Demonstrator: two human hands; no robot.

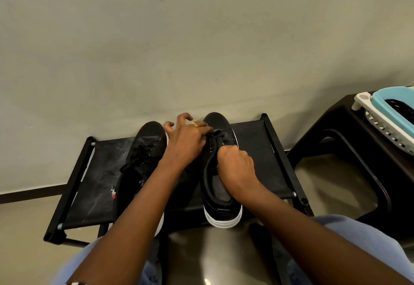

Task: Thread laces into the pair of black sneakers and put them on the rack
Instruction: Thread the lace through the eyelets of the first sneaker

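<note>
Two black sneakers with white soles stand side by side on the top shelf of a low black rack [264, 150], toes toward the wall. The left sneaker [143, 150] has its black lace threaded, with loose ends lying over its tongue. My left hand [186, 139] reaches across to the right sneaker [218, 123] and pinches the black lace [218, 132] near the toe eyelets, with the other fingers spread. Over the right sneaker's tongue, my right hand [235, 166] is curled round the lace lower down. The part of the lace under both hands is hidden.
A beige wall rises straight behind the rack. A dark stool [349, 141] stands to the right with a blue and white basket [389, 114] on top. My knees in light blue jeans [358, 240] sit below the rack's front edge, with tiled floor between.
</note>
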